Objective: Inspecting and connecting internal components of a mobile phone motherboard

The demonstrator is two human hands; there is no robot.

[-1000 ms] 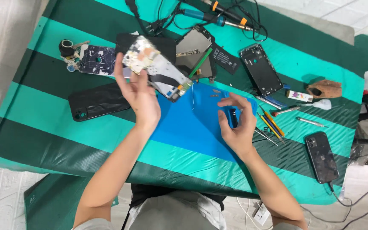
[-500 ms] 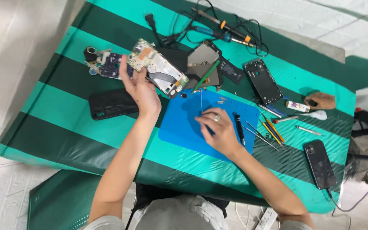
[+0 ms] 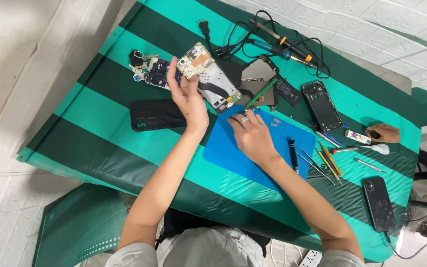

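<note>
Opened phone — left hand grips it; right hand on blue mat.

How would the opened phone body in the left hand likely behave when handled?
The opened phone body looks thin and flat, so probably light and stiff. Its bare circuit boards suggest fragility. The left hand holds it raised by one edge, so it may tilt or slip.

I have 1 view only, from the camera on the person's head, looking steeply down from well above the green-and-teal striped cloth-covered counter. The frame is rotated, so the counter runs diagonally. It is far enough to take in both forearms, the blue rubber work mat and the pale tiled floor around it.
</note>
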